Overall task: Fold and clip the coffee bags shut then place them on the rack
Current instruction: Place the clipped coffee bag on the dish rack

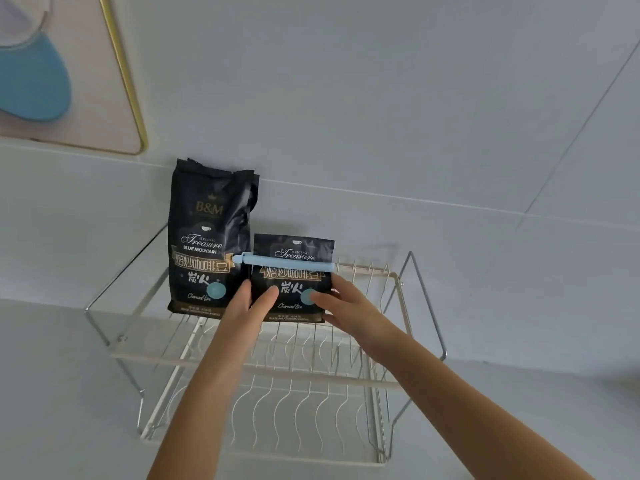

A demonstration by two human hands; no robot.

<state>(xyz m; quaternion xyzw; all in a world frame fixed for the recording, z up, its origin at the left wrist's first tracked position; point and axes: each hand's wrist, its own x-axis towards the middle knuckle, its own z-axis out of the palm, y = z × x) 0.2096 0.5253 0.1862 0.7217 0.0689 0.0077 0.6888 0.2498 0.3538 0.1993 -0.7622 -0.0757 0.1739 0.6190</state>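
A short black coffee bag, folded down and held shut by a pale blue clip across its top, stands upright on the upper tier of a cream wire rack. My left hand grips its left edge and my right hand grips its right edge, thumbs on the front. A taller black coffee bag with an unfolded, unclipped top stands just to the left on the same tier, touching the shorter bag.
The rack has a lower tier of wavy wire dividers and metal side frames. It stands on a white counter against a white tiled wall. A gold-framed picture leans at the upper left.
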